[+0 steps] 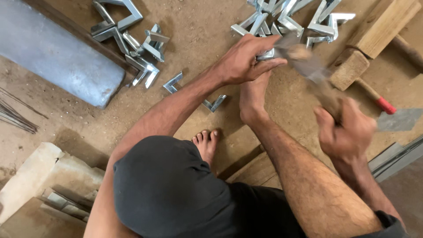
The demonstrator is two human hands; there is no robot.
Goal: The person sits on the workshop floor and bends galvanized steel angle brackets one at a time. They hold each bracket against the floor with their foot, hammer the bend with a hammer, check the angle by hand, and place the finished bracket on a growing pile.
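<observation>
Dusty concrete floor (211, 39) lay under everything, strewn with shiny metal corner brackets (141, 53) in two heaps. Near the far heap, the left hand (244, 59) held one bracket (266, 54) down, fingers (269, 64) curled and pinching it. The right hand (346, 132) had its fingers wrapped tight round the wooden handle of a hammer (308, 66), blurred just above the bracket. A bare foot (253, 99) sat close under the left hand. The bracket looked stiff, light and sharp-edged, best gripped along a flat leg, away from the corner. Wooden blocks (379, 26) lay beyond.
</observation>
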